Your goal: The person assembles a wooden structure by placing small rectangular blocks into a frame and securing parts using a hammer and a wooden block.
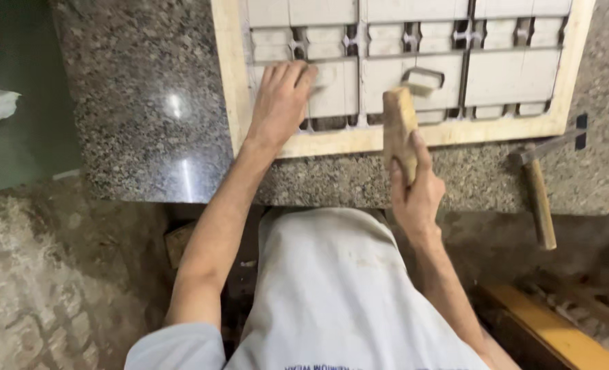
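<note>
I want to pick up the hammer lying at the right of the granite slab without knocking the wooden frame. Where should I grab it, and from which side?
Probably the hammer is best taken by its wooden handle, near the free end that overhangs the granite slab edge toward the person. Come from the near side: its metal head points up toward the wooden frame, while the handle end is clear all round.

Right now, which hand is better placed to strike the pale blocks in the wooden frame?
Right. The right hand already grips the wooden mallet block above the frame; the left hand lies flat on a block.
</note>
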